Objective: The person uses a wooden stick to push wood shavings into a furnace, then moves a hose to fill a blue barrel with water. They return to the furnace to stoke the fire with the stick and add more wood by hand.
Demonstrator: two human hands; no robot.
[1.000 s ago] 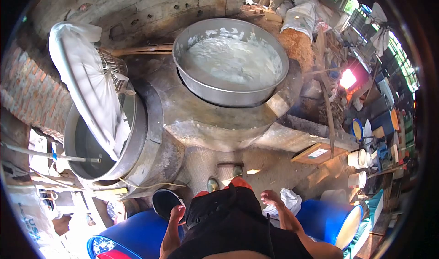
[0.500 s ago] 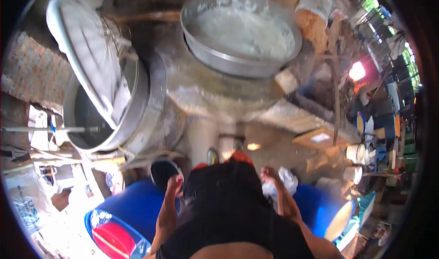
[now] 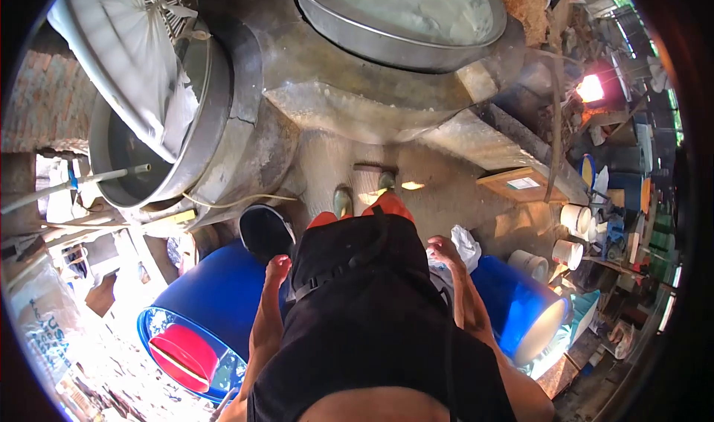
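The black bucket (image 3: 266, 232) sits just ahead of the left hand (image 3: 278, 267), beside a blue barrel (image 3: 212, 288). I can't tell whether that hand is clenched or loose. Near the bag (image 3: 466, 248), I have the right hand (image 3: 443, 251) with its fingers loosely bent, released, gripping nothing I can see. A second blue drum (image 3: 513, 303) lies beyond the bag. Farther forward, I see a big pan (image 3: 387, 41) of whitish stuff on the stove (image 3: 349, 109); to its left, a cloth-covered frame (image 3: 123, 57) leans into a deep vat (image 3: 212, 117).
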